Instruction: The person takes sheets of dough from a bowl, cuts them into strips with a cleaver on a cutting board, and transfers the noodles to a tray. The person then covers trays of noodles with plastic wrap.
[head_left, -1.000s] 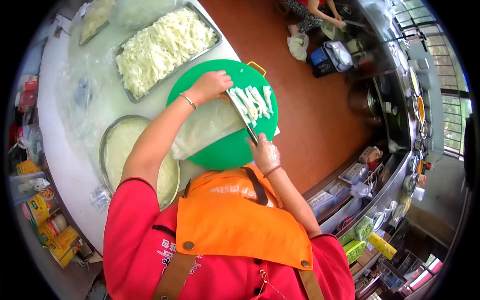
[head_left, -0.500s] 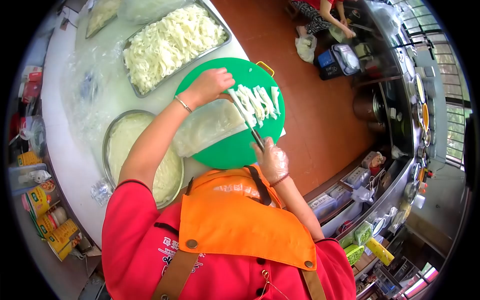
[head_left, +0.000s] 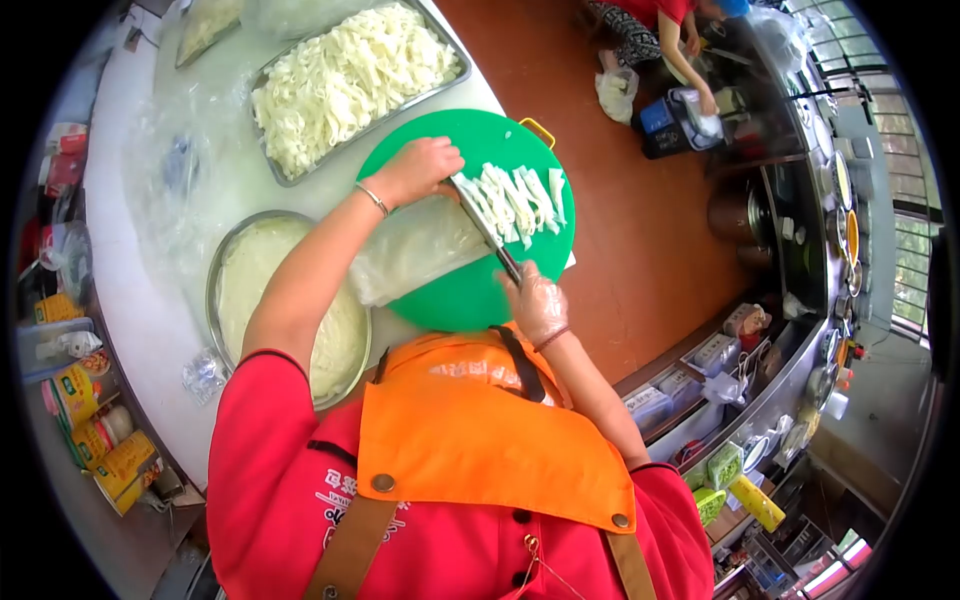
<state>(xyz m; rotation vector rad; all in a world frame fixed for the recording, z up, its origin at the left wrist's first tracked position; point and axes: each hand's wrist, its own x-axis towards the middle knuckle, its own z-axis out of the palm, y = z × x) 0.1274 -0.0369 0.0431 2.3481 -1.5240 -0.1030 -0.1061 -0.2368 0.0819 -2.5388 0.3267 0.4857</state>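
My right hand (head_left: 540, 306), in a clear plastic glove, grips the dark handle of a kitchen knife (head_left: 482, 224). The blade lies across the right end of a folded, pale, translucent noodle sheet (head_left: 420, 252) on a round green cutting board (head_left: 450, 300). Cut white noodle strips (head_left: 522, 205) lie just right of the blade. At the blade's far end is my left hand (head_left: 424, 168), its fingers curled down. They are close to the blade tip and the sheet's edge; what they press on is hidden.
A metal tray (head_left: 372, 122) heaped with white noodle strips stands behind the board. On the left, a round metal pan (head_left: 362, 370) holds a pale sheet. Beyond the red floor (head_left: 610, 260), a person (head_left: 672, 40) in red reaches to a dark bin (head_left: 668, 142).
The knife blade has turned from its slanted, edge-on look and now lies along the sheet's cut end. My right hand shifted slightly up and left. The other person's arm has moved down toward the bin.
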